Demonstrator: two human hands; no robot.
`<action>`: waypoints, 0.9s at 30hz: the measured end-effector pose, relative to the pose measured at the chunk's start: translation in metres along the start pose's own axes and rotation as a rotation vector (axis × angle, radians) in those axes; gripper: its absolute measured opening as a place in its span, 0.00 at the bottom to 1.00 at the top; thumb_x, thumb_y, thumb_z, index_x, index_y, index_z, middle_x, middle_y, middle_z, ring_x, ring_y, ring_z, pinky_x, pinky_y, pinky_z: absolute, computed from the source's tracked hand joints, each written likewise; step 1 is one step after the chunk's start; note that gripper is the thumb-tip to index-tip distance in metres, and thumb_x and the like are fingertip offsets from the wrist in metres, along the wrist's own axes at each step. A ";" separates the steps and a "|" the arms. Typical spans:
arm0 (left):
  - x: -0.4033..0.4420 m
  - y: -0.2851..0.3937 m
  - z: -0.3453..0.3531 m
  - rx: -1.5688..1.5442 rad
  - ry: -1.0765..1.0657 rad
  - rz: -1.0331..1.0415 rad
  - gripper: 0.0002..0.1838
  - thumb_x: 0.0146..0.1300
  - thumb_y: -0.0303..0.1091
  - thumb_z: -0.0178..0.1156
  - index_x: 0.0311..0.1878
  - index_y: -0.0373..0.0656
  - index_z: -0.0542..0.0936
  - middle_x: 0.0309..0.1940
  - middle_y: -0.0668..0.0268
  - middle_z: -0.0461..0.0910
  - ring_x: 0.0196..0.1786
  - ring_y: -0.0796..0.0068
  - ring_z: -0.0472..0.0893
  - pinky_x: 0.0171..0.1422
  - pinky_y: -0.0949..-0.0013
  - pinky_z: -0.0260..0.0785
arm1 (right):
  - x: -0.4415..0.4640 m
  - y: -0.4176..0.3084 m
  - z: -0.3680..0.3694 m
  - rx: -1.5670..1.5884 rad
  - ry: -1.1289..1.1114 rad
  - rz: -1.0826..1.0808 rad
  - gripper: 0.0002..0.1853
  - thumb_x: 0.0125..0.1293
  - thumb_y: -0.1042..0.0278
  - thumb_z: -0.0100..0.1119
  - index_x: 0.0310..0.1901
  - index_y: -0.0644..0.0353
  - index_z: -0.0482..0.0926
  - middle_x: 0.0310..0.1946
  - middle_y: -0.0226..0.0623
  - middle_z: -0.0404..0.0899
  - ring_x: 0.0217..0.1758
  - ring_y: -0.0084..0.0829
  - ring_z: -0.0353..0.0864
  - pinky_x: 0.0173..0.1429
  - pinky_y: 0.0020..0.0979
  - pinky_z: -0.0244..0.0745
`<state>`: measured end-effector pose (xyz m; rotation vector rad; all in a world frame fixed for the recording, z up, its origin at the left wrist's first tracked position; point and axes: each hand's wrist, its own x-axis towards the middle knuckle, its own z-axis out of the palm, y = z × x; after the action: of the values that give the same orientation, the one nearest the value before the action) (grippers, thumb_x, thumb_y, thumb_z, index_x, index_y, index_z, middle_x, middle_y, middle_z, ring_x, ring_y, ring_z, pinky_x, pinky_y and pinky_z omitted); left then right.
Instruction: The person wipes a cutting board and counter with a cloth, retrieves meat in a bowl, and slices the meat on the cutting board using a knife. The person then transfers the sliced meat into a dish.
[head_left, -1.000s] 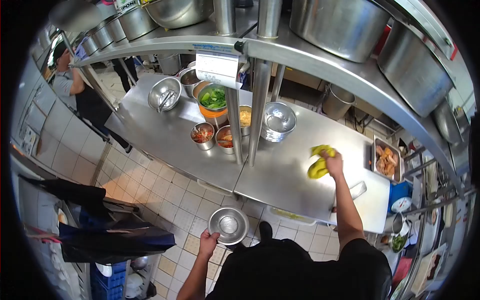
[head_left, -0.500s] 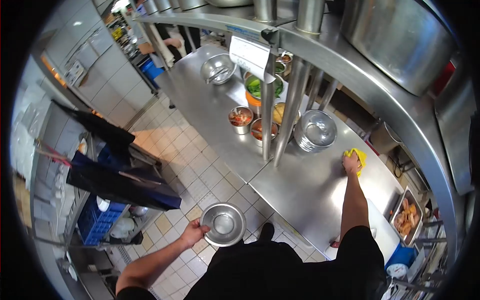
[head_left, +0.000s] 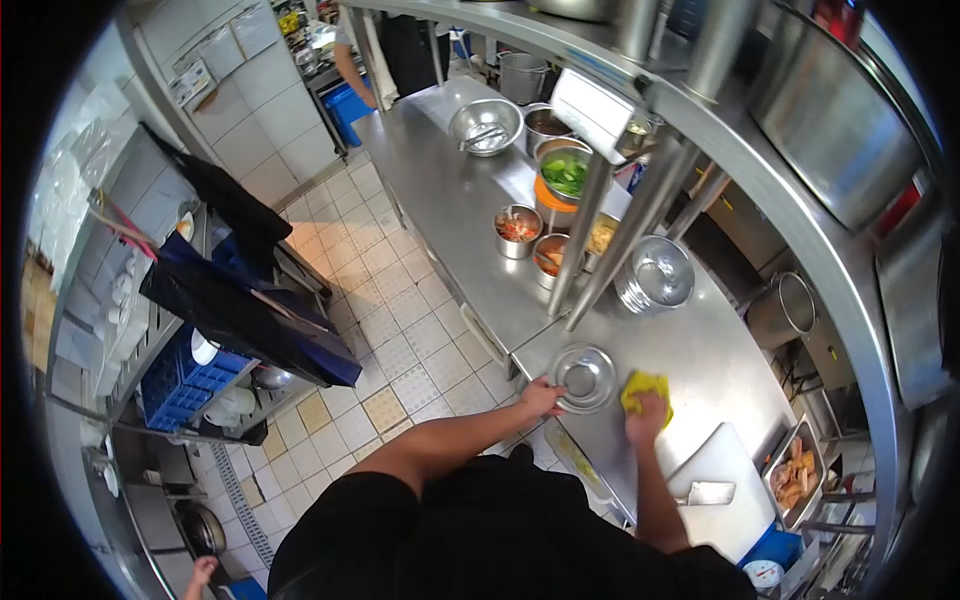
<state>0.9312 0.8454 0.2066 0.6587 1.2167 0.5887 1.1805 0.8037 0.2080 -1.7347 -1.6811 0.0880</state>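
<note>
My left hand point(head_left: 541, 397) grips the rim of a small metal bowl point(head_left: 582, 376), which is over the near edge of the steel table; whether it touches the top I cannot tell. To its right, my right hand point(head_left: 648, 415) is closed on a yellow cloth point(head_left: 640, 386) against the tabletop point(head_left: 700, 345). A white cutting board point(head_left: 728, 465) with a broad metal blade point(head_left: 710, 493) lies beside my right forearm. Farther back stands a stack of metal bowls point(head_left: 660, 275).
Metal pots with chopped food point(head_left: 517, 228) and green leaves point(head_left: 565, 175) stand beyond the shelf posts point(head_left: 640, 225). A tray of meat pieces point(head_left: 797, 472) sits at the right. One person stands at the far end; another person's hand point(head_left: 204, 571) shows lower left.
The metal bowl has come from over the floor to the table in my left hand. My right hand has drawn the yellow cloth nearer to me. The view has shifted.
</note>
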 end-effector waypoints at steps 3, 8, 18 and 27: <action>0.027 0.005 0.015 -0.231 -0.060 -0.100 0.20 0.66 0.40 0.55 0.57 0.44 0.67 0.45 0.60 0.79 0.40 0.67 0.82 0.41 0.67 0.79 | -0.061 -0.023 -0.019 -0.036 -0.113 -0.001 0.18 0.37 0.74 0.59 0.36 0.50 0.77 0.41 0.36 0.77 0.56 0.44 0.70 0.67 0.47 0.53; 0.032 0.031 -0.018 -0.152 -0.205 -0.105 0.26 0.68 0.52 0.48 0.62 0.45 0.63 0.58 0.61 0.72 0.45 0.62 0.82 0.51 0.62 0.75 | -0.071 -0.049 -0.034 -0.010 -0.249 0.068 0.26 0.38 0.73 0.58 0.47 0.51 0.74 0.50 0.40 0.73 0.65 0.49 0.62 0.71 0.50 0.45; 0.023 -0.098 -0.368 0.384 -0.002 -0.045 0.15 0.59 0.41 0.60 0.43 0.41 0.80 0.32 0.64 0.81 0.32 0.74 0.80 0.36 0.69 0.75 | 0.018 -0.205 0.012 -0.218 -0.093 -0.086 0.15 0.49 0.74 0.58 0.42 0.60 0.75 0.40 0.43 0.75 0.50 0.47 0.71 0.56 0.44 0.63; -0.113 -0.202 -0.643 0.429 0.835 -0.634 0.14 0.60 0.40 0.51 0.32 0.40 0.79 0.24 0.61 0.79 0.20 0.71 0.76 0.23 0.65 0.67 | 0.054 -0.286 0.149 0.104 -0.788 0.208 0.11 0.55 0.66 0.59 0.40 0.58 0.80 0.32 0.40 0.80 0.35 0.37 0.80 0.43 0.34 0.74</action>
<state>0.2935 0.7184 -0.0034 0.3242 2.2571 0.0312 0.8708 0.8892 0.2676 -1.9149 -1.9504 1.0513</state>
